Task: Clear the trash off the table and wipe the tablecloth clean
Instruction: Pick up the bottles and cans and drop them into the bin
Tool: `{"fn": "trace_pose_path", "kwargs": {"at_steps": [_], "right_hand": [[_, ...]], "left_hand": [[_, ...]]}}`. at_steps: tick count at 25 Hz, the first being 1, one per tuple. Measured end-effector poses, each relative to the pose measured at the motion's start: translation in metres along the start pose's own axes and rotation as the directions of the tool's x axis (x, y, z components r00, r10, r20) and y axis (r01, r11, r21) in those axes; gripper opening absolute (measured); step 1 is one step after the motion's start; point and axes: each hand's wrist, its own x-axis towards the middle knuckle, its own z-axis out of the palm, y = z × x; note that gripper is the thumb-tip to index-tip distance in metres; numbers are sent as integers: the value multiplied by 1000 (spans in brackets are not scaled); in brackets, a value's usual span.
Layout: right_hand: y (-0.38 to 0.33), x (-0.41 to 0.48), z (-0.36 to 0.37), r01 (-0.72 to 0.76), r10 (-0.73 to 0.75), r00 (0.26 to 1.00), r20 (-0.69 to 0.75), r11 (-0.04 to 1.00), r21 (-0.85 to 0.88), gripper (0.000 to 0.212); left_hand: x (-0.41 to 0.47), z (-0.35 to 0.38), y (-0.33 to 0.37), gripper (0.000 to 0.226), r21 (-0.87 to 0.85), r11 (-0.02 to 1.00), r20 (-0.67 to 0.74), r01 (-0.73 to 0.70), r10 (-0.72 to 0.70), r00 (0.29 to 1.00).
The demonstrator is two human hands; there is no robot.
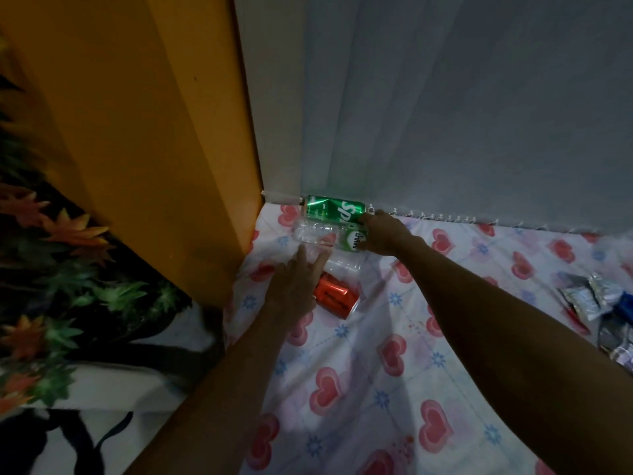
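A green soda can (329, 209) lies on its side at the far edge of the heart-patterned tablecloth (376, 371), against the blinds. In front of it lies a clear plastic bottle (318, 233) with a green label. My right hand (383, 234) rests at the right ends of the can and the bottle, with fingers around the bottle's label end. My left hand (296, 282) hovers with fingers spread just before the bottle. Beside it lies a second clear bottle with a red label (337, 298).
An orange cabinet side (154, 132) stands at the table's left. Grey vertical blinds (445, 114) hang behind. Silver and blue wrappers (596, 299) lie at the right edge. A flower-patterned fabric (51, 269) is at the left.
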Motion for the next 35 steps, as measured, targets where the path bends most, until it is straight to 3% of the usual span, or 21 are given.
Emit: {"fn": "trace_pose_path", "kwargs": {"at_steps": [3,9,13,15,20,28,35], "right_hand": [[11,-25,-3,-35,37,998,-42,999,34,67],[28,-95,-18,-105,121,984,-134,987,123,75],[48,-156,-16,-182,222,954,-202,962,201,69],[58,-192,-15,-189,246,947,-205,946,263,68],[72,-290,1,-117,179,960,-214,955,272,74],[83,-465,41,35,9,982,-186,972,232,62],[95,-525,117,52,-76,995,64,946,319,53]], "left_hand": [[-10,-7,9,76,59,998,10,-3,2,1000],[-42,-11,37,76,83,996,48,46,-51,998],[-74,-18,61,56,115,992,-24,50,-47,999],[-92,-42,81,55,85,989,20,122,-124,992],[-155,-85,137,59,43,967,78,251,-254,964],[-298,-94,223,67,-44,900,178,433,-420,890],[-385,-37,243,71,-85,823,453,562,-471,757]]}}
